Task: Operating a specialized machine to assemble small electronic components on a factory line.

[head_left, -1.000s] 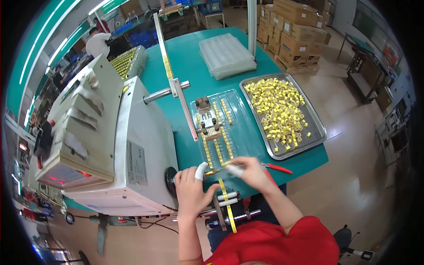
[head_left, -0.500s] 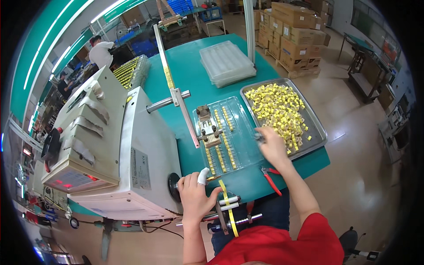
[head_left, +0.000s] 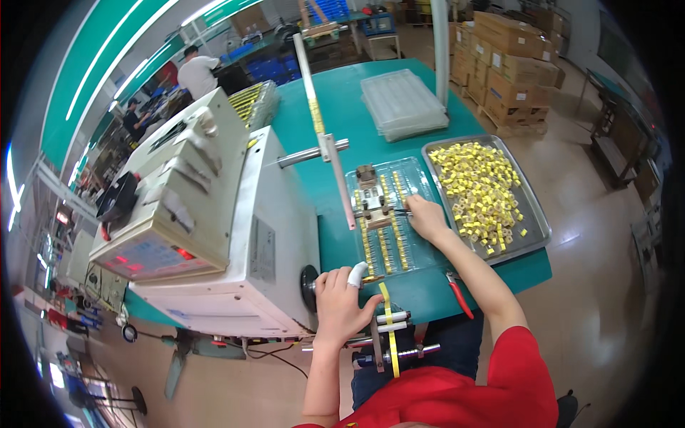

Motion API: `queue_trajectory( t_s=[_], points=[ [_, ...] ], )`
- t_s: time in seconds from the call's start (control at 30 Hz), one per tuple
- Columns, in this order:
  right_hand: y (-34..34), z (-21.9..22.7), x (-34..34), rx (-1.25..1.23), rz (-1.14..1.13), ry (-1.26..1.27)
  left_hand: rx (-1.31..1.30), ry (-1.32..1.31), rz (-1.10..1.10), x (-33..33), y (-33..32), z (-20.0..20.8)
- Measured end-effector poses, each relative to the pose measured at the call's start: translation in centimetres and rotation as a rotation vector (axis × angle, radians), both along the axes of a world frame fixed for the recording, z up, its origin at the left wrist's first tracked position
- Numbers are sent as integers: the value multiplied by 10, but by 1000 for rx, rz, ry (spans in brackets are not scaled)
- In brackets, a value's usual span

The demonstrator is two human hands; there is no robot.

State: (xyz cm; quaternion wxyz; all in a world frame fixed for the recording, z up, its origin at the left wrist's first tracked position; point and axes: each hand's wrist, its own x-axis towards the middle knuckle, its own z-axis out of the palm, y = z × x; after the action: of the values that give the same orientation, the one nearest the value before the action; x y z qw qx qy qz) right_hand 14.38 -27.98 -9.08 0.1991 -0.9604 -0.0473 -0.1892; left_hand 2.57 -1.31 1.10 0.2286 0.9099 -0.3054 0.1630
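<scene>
My left hand (head_left: 338, 305) is at the black knob (head_left: 309, 288) on the machine's side, fingers bent over at its edge and thumb held apart. A white cover is on one finger, beside a thin spindle (head_left: 372, 278). My right hand (head_left: 426, 217) grips a small dark tool (head_left: 404, 212), mostly hidden by the fingers. The tool's tip is over the clear plastic tray (head_left: 421, 253), close to a metal clamp block (head_left: 378, 214). Rows of small yellow parts with thin pins (head_left: 386, 246) lie in that tray. A yellow tape strip (head_left: 390, 332) runs over rollers near my body.
A metal tray (head_left: 540, 207) of loose yellow pieces (head_left: 478, 189) stands on the right. Red-handled pliers (head_left: 460, 296) lie below it. Stacked clear trays (head_left: 403, 103) are behind. The white machine (head_left: 239, 221) fills the left, with an upright arm (head_left: 310, 93). A person (head_left: 198, 73) works farther off.
My right hand has moved left from the metal tray's edge to beside the clamp block, with the dark tool in it. My left hand stays at the knob. The whole view has shifted rightward.
</scene>
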Motion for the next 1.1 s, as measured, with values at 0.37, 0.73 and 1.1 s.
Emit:
queue_trajectory(
  t_s=[0.37,0.73,1.1],
  points=[
    [31,65,-106,885,298,467,-9,65,-7,-2,7,-1],
    [61,86,-128,1073,193,640,-7,56,-16,-1,5,-3],
    [75,61,-131,1171,199,575,-4,62,-7,-4,3,-3]
  ],
)
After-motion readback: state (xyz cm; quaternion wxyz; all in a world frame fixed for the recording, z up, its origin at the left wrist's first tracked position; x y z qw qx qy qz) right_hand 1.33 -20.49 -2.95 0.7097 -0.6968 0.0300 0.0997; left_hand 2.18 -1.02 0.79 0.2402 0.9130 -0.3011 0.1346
